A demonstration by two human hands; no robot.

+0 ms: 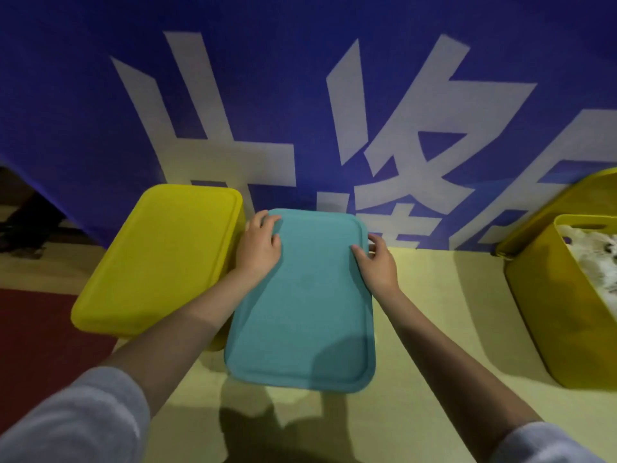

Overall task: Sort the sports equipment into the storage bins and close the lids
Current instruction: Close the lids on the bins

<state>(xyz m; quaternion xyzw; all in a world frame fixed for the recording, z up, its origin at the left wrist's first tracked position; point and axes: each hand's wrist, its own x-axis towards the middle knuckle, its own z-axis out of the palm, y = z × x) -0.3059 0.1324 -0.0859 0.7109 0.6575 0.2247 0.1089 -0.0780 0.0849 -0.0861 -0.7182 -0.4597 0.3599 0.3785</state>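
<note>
A teal lid (302,305) lies flat on top of a bin in the middle of the view; the bin under it is hidden. My left hand (258,243) holds the lid's far left edge, thumb on top and fingers curled over the rim. My right hand (377,262) holds the far right edge the same way. To the left stands a yellow bin with its yellow lid (157,259) on. At the right stands an open yellow bin (547,315) holding something white with dark marks (597,259).
A blue banner with large white characters (300,111) stands right behind the bins. The bins sit on a pale yellow floor (434,295); a dark red floor area (36,332) lies at the left. A yellow lid (554,208) leans behind the open bin.
</note>
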